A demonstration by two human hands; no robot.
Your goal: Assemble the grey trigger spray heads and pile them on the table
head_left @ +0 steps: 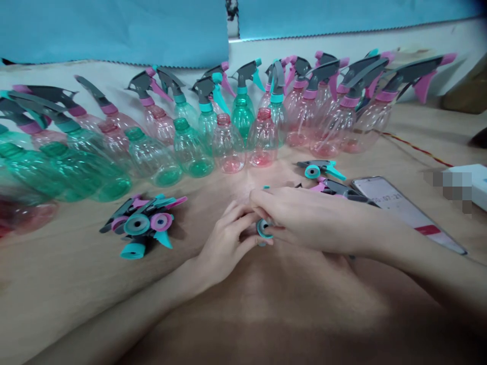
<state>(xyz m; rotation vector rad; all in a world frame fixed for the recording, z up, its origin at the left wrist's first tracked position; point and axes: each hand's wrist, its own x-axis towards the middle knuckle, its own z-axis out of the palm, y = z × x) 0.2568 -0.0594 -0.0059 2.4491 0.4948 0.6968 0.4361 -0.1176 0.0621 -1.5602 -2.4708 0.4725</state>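
Note:
Both hands meet at the middle of the table around one spray trigger head (263, 229), whose turquoise collar ring faces me. My left hand (230, 235) wraps its fingers about the head from the left. From the right, my right hand (283, 215) bends over it, fingertips at the collar's opening. Most of the head's grey body is hidden by the fingers. Left of my hands lies a pile of loose trigger heads (146, 223) with pink and turquoise collars. Another loose trigger head (312, 171) with a turquoise collar lies beyond my right hand.
Along the back stand several clear spray bottles with triggers (329, 111). Open green bottles (194, 152) and open pink bottles (264, 139) stand before them. A phone (403, 208) showing a timer lies right, near a white box (470, 182) and a red-yellow twisted wire (418, 148).

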